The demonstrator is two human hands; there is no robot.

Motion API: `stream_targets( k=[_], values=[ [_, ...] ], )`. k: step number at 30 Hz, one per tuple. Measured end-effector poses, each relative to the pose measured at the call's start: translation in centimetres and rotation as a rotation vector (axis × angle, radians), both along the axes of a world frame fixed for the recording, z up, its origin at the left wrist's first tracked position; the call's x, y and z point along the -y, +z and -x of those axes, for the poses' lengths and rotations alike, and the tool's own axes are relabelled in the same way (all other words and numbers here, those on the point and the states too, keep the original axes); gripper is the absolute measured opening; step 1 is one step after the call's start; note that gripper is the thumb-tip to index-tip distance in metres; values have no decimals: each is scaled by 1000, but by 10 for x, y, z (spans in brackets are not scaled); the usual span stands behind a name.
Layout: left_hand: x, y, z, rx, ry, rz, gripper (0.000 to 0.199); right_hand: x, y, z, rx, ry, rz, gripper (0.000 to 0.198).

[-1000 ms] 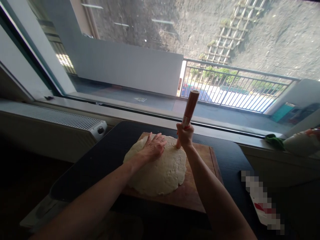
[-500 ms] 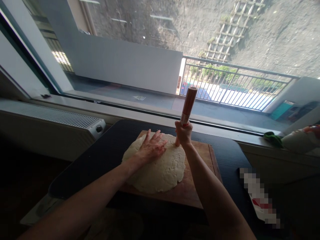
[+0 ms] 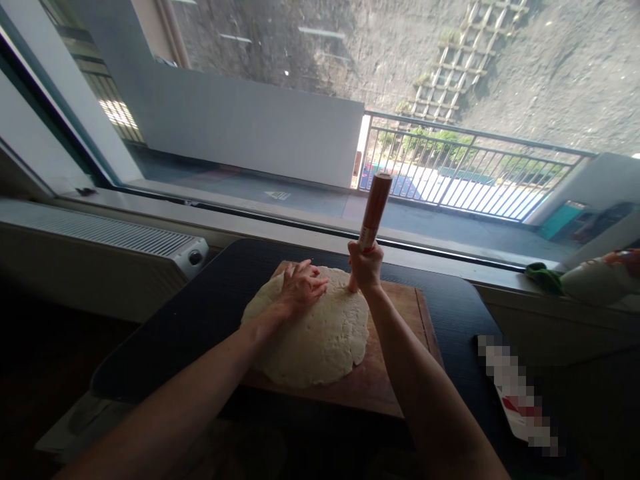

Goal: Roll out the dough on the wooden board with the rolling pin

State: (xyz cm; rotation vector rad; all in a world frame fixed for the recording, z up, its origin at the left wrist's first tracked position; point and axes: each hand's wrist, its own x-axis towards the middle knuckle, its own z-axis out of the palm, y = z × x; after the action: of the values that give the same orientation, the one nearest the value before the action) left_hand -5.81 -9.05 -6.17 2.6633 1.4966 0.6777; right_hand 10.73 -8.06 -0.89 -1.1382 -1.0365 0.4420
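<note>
A wide, flattened round of dough point(image 3: 315, 340) with an uneven edge lies on a wooden cutting board point(image 3: 417, 313). On the dough's upper left part rests my left hand point(image 3: 303, 288), open, palm down, its fingers a little bent and apart. My right hand point(image 3: 367, 265) is wrapped round a wooden rolling pin point(image 3: 376, 207) held upright. The pin's lower end meets the dough near its upper right edge. Part of the dough is hidden under my left hand and forearm.
The board stands on a dark table point(image 3: 200, 313) beside a window sill. A radiator point(image 3: 125, 233) is at the left. On the table's right side lies a partly blurred flat object point(image 3: 520, 400). A green cloth point(image 3: 544, 277) and a whitish container point(image 3: 590, 280) sit on the sill.
The fingers of my left hand have drawn in from a wider spread, and the hand has shifted slightly on the dough. The right hand and rolling pin stay almost the same.
</note>
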Motion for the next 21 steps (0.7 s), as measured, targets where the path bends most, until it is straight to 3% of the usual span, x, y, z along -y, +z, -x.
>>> stream_targets(
  k=[8, 13, 21],
  values=[
    [12, 5, -4, -45, 29, -94, 29, -1, 0, 0, -6, -6, 8, 19],
    [15, 13, -3, -171, -45, -113, 31, 3, 2, 2, -16, -6, 2, 18],
    [14, 13, -10, -184, -94, -127, 37, 6, 14, -8, -134, 32, 41, 18]
  ],
)
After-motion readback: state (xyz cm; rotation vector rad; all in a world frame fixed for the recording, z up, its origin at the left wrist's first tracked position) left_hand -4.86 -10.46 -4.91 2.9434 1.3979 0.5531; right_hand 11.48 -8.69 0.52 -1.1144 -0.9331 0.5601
